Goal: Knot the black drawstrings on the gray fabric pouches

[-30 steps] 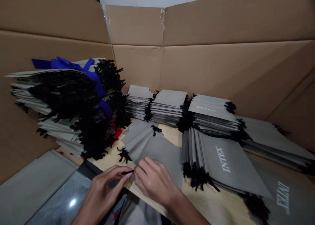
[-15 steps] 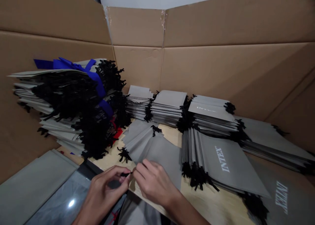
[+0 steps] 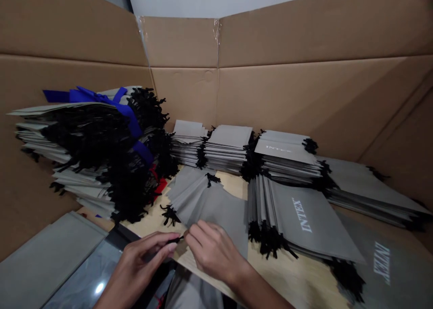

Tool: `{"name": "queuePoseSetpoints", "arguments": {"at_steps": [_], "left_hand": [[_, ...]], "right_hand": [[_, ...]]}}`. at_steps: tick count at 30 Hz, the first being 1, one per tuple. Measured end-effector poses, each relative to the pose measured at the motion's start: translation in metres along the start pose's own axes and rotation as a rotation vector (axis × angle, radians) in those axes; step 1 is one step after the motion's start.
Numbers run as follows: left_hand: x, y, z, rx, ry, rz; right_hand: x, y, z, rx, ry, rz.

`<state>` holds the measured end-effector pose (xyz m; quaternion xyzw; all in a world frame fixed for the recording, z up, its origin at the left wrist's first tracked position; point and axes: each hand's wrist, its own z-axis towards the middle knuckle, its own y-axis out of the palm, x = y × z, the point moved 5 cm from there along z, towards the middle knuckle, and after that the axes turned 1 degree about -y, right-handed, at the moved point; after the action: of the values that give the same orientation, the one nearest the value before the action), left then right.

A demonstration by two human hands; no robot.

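My left hand (image 3: pixel 144 257) pinches a short black drawstring cord (image 3: pixel 176 240) between thumb and fingertips. Close beside it, my right hand (image 3: pixel 213 250) is closed at the cord's other end, its fingertips mostly hidden behind the knuckles. Both hands are just above the front edge of the wooden table (image 3: pixel 233 179). Behind them lie loose grey drawstring bags (image 3: pixel 219 205), fanned out, with black knotted cord ends. Grey fabric (image 3: pixel 194 288) shows below the table edge; whether the cord joins it cannot be seen.
At left rises a tall pile of bags (image 3: pixel 91 128) tied with blue ribbon (image 3: pixel 131 119). Several bag stacks (image 3: pixel 228 137) line the back, and INTEX-printed bags (image 3: pixel 314 214) lie at right. Cardboard walls (image 3: pixel 287 92) enclose the table. A shiny dark surface (image 3: pixel 88 273) is at lower left.
The camera view has shifted slightly. Both hands stay close together on the cord, with a slightly wider gap between their fingertips.
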<state>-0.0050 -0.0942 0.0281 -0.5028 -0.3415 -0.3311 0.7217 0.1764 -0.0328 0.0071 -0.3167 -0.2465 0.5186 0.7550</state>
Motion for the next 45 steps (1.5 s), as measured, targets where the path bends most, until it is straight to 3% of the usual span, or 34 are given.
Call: {"name": "queuePoseSetpoints", "arguments": {"at_steps": [5,8,11,17,21,25,29,33,40,45], "left_hand": [[-0.013,0.0,-0.003,0.04,-0.198,-0.224],[-0.016,-0.002,-0.004,0.041,-0.212,-0.17],[-0.009,-0.007,-0.005,0.084,-0.091,-0.025],[0.012,-0.016,-0.014,0.237,0.343,0.233],[0.014,-0.017,-0.016,0.284,0.45,0.318],[0.014,-0.014,-0.014,0.286,0.373,0.292],[0.018,-0.003,-0.012,0.178,0.292,0.285],[0.014,0.003,-0.01,0.109,0.268,0.243],[-0.008,-0.017,0.02,0.187,0.03,0.129],[-0.007,-0.028,0.047,0.202,0.018,0.218]], "right_hand": [[-0.003,-0.001,0.0,-0.004,-0.014,-0.006],[-0.004,-0.001,0.0,-0.01,-0.018,-0.017],[-0.006,-0.001,0.001,0.03,-0.036,-0.013],[-0.01,0.004,0.004,0.008,-0.054,-0.057],[-0.01,0.002,0.006,-0.004,-0.045,-0.066],[-0.006,-0.002,0.004,-0.023,-0.043,-0.043],[0.001,-0.004,0.0,-0.056,-0.019,-0.036],[0.005,-0.008,-0.002,-0.004,0.04,-0.076],[0.005,-0.013,0.006,-0.015,0.01,-0.142],[0.006,-0.009,0.019,-0.03,-0.05,-0.192]]}}
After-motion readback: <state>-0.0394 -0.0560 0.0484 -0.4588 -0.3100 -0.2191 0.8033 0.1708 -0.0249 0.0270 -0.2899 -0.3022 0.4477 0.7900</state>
